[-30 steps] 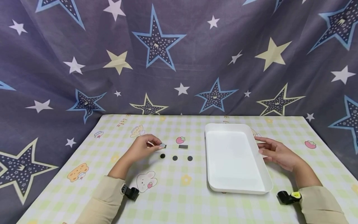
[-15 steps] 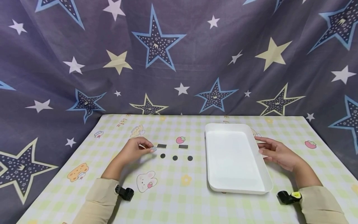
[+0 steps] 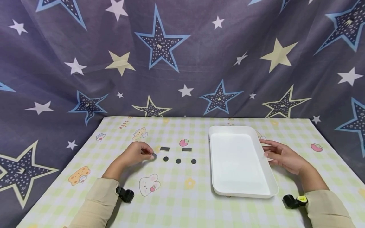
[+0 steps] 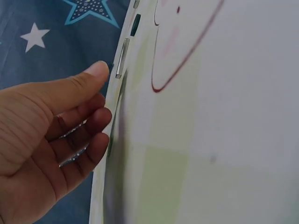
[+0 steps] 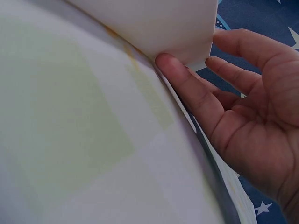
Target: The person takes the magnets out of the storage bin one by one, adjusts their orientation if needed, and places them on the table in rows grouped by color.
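Note:
My left hand [image 3: 138,154] pinches a small dark round disc [image 3: 154,156] between thumb and fingertips, low over the tablecloth. In the left wrist view, the thumb [image 4: 88,77] and curled fingers lie by the cloth's surface. Just right of this hand are two dark rectangular pieces, one nearer [image 3: 164,149] and one farther [image 3: 186,149]. In front of them, three black discs lie in a row: left [image 3: 166,159], middle [image 3: 178,161] and right [image 3: 194,161]. My right hand [image 3: 282,156] rests with loosely extended fingers against the right side of a white rectangular tray [image 3: 214,177].
A checked green-and-white tablecloth [image 3: 176,205] with printed cartoon figures covers the table. Behind it hangs a dark curtain [image 3: 196,72] with stars. A black wrist camera sits on each sleeve, the left one [image 3: 125,194] and the right one [image 3: 293,201].
My left hand has drawn back leftward from the left rectangle, uncovering it, with the disc in its fingertips. The disc's pale face has turned to dark. My right hand and the tray stay put.

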`<state>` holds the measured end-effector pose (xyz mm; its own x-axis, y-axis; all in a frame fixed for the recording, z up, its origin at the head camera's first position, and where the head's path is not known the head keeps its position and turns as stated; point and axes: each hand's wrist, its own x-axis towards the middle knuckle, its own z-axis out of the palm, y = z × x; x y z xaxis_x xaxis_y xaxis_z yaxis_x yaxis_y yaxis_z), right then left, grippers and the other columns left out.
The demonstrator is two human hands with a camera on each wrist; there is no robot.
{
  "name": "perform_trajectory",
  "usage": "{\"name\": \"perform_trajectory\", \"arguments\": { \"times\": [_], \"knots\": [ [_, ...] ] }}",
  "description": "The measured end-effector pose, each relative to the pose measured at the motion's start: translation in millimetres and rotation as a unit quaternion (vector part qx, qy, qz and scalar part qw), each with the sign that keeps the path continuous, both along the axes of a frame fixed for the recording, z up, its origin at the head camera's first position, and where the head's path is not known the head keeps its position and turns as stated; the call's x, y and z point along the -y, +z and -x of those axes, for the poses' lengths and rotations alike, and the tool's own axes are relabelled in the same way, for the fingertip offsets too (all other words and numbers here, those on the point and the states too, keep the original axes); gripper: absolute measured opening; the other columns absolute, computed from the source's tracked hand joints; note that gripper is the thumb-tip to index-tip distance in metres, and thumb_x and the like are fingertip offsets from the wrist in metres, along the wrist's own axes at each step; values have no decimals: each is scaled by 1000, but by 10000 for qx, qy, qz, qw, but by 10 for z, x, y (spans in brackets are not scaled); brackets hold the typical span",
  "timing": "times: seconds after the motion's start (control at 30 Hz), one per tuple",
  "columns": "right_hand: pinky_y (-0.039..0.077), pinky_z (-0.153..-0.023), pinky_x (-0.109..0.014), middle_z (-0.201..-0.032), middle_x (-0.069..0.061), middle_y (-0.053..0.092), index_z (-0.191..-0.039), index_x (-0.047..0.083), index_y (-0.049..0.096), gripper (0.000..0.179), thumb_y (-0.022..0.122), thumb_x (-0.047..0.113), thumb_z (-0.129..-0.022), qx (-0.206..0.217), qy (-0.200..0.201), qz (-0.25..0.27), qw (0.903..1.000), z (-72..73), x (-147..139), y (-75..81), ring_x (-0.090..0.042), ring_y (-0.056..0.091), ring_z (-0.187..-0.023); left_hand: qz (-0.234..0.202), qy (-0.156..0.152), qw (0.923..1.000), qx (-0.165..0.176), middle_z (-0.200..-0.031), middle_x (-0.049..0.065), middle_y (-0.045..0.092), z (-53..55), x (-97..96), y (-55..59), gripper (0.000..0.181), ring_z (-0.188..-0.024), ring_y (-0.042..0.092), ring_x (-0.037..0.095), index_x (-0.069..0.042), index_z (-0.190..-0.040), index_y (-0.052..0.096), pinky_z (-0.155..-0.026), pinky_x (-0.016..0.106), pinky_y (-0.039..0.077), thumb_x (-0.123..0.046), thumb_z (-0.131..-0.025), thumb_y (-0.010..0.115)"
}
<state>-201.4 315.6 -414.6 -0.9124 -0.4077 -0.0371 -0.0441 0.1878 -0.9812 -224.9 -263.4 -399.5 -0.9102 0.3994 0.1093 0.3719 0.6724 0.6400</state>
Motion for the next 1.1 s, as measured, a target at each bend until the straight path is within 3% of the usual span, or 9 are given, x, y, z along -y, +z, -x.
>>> {"name": "perform_trajectory", "arguments": {
  "times": [0.4,0.73,0.9,1.1],
  "knots": [
    [57,-81,-35,-124,-4,51,-152,5,30,56,53,8,-101,20,-10,-18,10000,13,-9,-22,-10,60,-105,748,40,9972,-61,-81,-5,63,32,-5,-18,7,-72,56,10,-11,-82,74,-67,28,49,-9,-81,80],
    [56,-82,-35,-126,-6,48,-152,7,31,57,55,10,-101,77,-109,-81,9999,13,-12,-24,-9,59,-105,768,63,9970,-3,-82,-4,61,7,-17,-13,6,-73,53,12,-12,-84,75,-66,28,47,-10,-81,80],
    [56,-82,-35,-131,-14,43,-152,3,28,58,54,10,-101,63,-115,-95,9999,18,-13,-16,-8,58,-106,811,99,9966,-79,-84,-5,63,-2,-24,-4,7,-73,54,11,-12,-87,76,-67,30,47,-13,-82,80],
    [56,-83,-35,-136,-23,39,-152,1,26,60,55,11,-101,106,-96,-77,9999,23,-5,-3,-7,58,-107,491,207,9980,-326,-87,-2,67,-34,-32,28,9,-76,59,12,-7,-93,75,-70,31,52,-8,-84,76]
  ]
}}
